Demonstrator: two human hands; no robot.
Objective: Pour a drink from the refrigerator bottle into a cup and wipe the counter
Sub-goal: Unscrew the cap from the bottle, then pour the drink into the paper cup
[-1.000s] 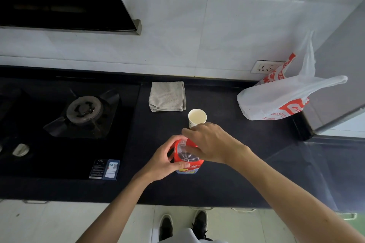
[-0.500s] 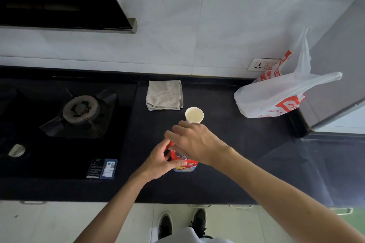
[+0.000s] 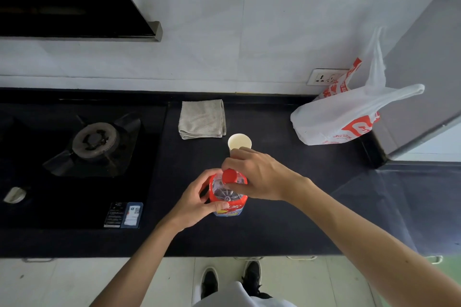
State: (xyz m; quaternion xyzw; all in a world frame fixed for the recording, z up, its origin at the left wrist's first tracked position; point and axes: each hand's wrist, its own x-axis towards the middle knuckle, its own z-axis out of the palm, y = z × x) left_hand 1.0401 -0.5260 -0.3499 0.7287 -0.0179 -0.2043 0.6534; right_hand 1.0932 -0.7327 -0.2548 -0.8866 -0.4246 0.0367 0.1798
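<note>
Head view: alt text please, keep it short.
A person's left hand grips a red-labelled clear plastic bottle on a black counter while the right hand pinches its round red cap. A white paper cup and folded grey cloth sit beyond it.

cup (image 3: pixel 239 141) base hidden by r hand (image 3: pixel 259 174); stove sticker (image 3: pixel 124 214) text unreadable

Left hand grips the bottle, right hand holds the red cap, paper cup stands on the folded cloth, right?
Not quite. The head view shows the paper cup standing on the black counter, beside the folded cloth, not on it. The rest holds.
</note>
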